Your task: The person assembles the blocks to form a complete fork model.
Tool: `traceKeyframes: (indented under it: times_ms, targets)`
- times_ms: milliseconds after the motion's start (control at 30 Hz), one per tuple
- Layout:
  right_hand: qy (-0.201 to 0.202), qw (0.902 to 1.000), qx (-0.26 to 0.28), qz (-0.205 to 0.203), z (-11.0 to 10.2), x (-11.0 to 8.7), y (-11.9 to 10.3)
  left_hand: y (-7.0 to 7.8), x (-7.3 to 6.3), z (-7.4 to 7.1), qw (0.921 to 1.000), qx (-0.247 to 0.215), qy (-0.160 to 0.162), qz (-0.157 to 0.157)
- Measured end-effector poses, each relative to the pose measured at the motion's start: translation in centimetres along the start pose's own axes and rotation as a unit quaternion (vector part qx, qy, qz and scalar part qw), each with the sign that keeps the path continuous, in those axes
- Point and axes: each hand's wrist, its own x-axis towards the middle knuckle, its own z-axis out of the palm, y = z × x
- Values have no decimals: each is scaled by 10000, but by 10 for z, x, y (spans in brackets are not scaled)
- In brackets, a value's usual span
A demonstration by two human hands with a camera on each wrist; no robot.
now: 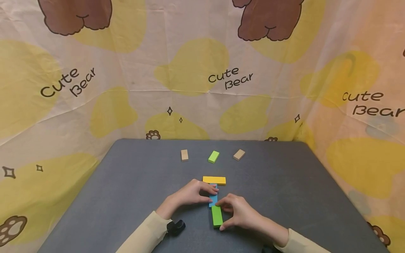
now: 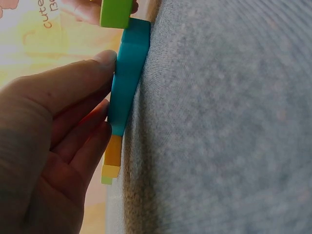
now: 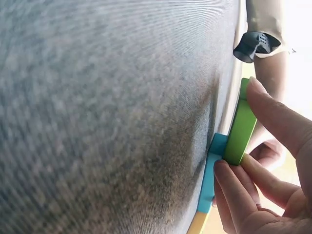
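A green block (image 1: 217,216) is gripped lengthwise by my right hand (image 1: 242,212), with the thumb at its near end and fingertips at its far end. In the right wrist view the green block (image 3: 241,129) overlaps the end of the blue block (image 3: 208,183). My left hand (image 1: 191,193) holds the blue block (image 1: 213,200) with thumb and fingers. The left wrist view has the thumb and fingertips against the long side of the blue block (image 2: 127,83). Beyond its far end, a yellow block (image 1: 214,180) lies crosswise, forming a T with it.
Towards the back of the dark grey table (image 1: 142,172) lie a tan block (image 1: 185,155), a lime green block (image 1: 213,156) and a second tan block (image 1: 239,154), spaced apart. A printed bear cloth (image 1: 190,70) hangs behind the table and along both sides.
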Motion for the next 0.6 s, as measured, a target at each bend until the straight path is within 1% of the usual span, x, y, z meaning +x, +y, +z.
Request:
traceKeyframes:
  times_ms: [200,433,600]
  targets:
    - [28,10000,2,-43,4,1,0,-1,0,0,10000,-15,8,17]
    - [24,10000,13,0,7,3,1,-1,0,0,10000,-18,26,65]
    - [31,10000,-53,44,9,4,3,-2,0,0,10000,-43,8,37]
